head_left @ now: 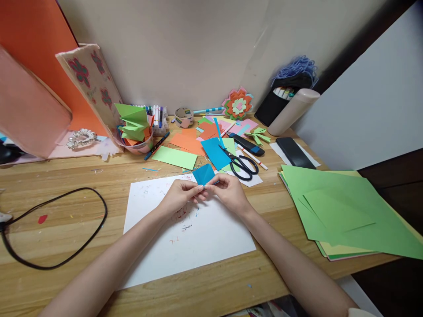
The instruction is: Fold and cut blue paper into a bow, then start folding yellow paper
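A small blue piece of paper point(204, 173) with crease lines is held up over a marked white sheet point(198, 240). My left hand point(183, 193) pinches its near corner from the left. From the right, my right hand point(228, 190) pinches the same corner, the fingertips of both hands close together. Just beyond the hands lie a larger blue sheet point(214, 152) and black-handled scissors point(243, 165), whose blades rest over the blue sheet. A light green paper strip point(174, 157) lies to the left of them.
Colored scraps, a box cutter point(247, 144) and a layered paper flower point(238, 104) lie toward the wall. A plastic cup of paper scraps point(135, 143) stands left. Green sheets point(346, 211) are stacked right, near a phone point(295, 152). A black cable point(99, 229) loops at left.
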A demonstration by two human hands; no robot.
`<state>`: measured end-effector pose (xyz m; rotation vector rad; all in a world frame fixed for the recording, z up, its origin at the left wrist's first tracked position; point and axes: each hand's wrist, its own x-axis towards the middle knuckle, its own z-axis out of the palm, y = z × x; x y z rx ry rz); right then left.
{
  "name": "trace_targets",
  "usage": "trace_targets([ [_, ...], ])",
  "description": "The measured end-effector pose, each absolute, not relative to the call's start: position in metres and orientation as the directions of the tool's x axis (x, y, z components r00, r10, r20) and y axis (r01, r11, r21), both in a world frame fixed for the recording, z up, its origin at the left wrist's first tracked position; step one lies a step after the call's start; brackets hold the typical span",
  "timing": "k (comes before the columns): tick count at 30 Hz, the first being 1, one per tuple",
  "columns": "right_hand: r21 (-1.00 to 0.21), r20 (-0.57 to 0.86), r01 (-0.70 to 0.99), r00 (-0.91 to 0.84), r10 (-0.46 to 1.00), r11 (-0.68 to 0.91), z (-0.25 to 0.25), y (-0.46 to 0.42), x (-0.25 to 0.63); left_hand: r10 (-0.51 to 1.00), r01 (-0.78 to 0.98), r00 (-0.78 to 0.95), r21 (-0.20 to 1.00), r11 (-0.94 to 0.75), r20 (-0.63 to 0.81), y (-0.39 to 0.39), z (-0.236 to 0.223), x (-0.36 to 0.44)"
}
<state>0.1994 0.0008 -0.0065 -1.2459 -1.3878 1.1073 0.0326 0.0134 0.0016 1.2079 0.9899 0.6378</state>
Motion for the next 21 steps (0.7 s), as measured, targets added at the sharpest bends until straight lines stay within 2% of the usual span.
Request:
trace_targets([
  [9, -0.984, 0.055, 0.166, -0.072, 0.996, 0.066, -0.0015, 0.0001, 0.2015, 0.809, 0.027, 0.476, 0.925, 0.379, -0.345, 0.0172, 0.0043, 0.0319],
  [15, -0.896, 0.261, 0.323, -0.168, 0.951, 0.303, -0.0013, 0.0006, 0.2041, 0.835, 0.056, 0.448, 0.942, 0.33, -0.319, 0.0167, 0.0008, 0.0317],
  [21, -0.868, 0.291, 0.366, -0.169, 0.941, 0.335, -0.004, -0.0028, 0.1995, 0.864, 0.03, 0.375, 0.936, 0.351, -0.336, 0.0125, 0.0027, 0.0354],
])
